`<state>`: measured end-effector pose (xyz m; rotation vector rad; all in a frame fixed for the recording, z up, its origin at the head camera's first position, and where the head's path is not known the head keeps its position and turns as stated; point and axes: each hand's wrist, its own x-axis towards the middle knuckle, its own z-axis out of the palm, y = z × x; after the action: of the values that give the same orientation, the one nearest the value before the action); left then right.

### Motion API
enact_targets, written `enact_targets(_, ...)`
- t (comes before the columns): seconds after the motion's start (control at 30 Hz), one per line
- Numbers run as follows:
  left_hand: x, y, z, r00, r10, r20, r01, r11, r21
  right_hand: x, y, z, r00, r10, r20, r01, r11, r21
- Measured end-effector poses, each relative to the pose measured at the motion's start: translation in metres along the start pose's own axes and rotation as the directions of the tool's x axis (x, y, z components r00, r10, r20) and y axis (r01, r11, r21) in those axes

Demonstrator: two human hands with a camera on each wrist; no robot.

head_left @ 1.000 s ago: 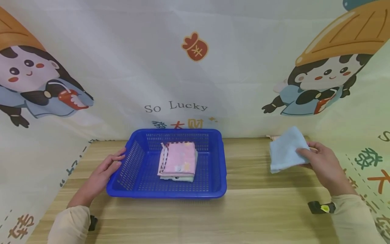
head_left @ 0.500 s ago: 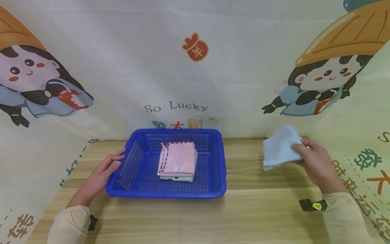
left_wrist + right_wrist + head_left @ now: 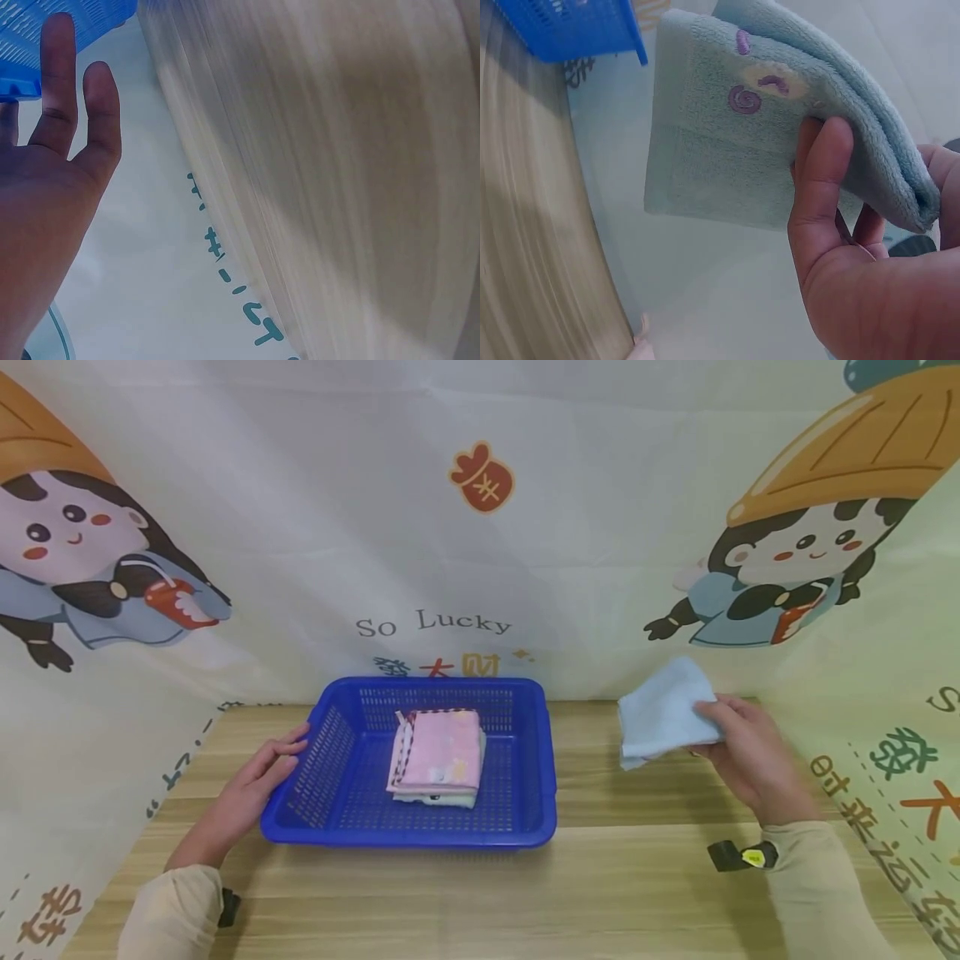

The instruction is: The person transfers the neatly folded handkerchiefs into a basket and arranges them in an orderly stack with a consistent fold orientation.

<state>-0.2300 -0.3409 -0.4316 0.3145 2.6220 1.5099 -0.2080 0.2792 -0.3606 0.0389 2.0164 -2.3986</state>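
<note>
My right hand (image 3: 750, 760) pinches a folded light-blue towel (image 3: 663, 714) between thumb and fingers, held up over the right part of the table. In the right wrist view, purple and cream embroidery decorates the towel's underside (image 3: 712, 150). To the left stands a blue plastic basket (image 3: 408, 838) with slotted walls. Inside it lies a small stack of folded towels, a pink towel (image 3: 442, 752) with a checked edge on top. My left hand (image 3: 243, 793) rests its extended fingers against the basket's left rim; two of its fingers (image 3: 58, 75) show straight in the left wrist view.
A wood-grain table (image 3: 480, 902) carries the basket. Printed cloth walls (image 3: 600, 527) rise behind it and at both sides. A bit of pale pink cloth (image 3: 641, 349) shows at the bottom of the right wrist view. Each wrist wears a black camera band (image 3: 727, 855).
My right hand has moved left with the light-blue towel, closer to the basket, and slightly up in the view. The left hand, basket and stacked towels have stayed put.
</note>
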Motion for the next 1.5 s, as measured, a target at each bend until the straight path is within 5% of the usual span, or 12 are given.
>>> enact_targets(0.47, 0.001, 0.002, -0.004, 0.999, 0.033, 0.009, -0.033, 0.999, 0.024, 0.005, -0.004, 0.037, 0.999, 0.000, 0.050, -0.004, 0.996, 0.087)
enact_targets(0.87, 0.004, 0.003, -0.012, 0.998, -0.060, 0.026, 0.058, 0.997, 0.048, 0.009, -0.008, 0.066, 0.994, 0.007, 0.111, -0.016, 0.997, 0.077)
enact_targets(1.5, 0.005, 0.002, -0.015, 0.997, -0.074, 0.036, 0.073, 0.997, 0.038, 0.026, -0.002, 0.114, 0.980, -0.005, 0.201, -0.024, 0.990, 0.142)
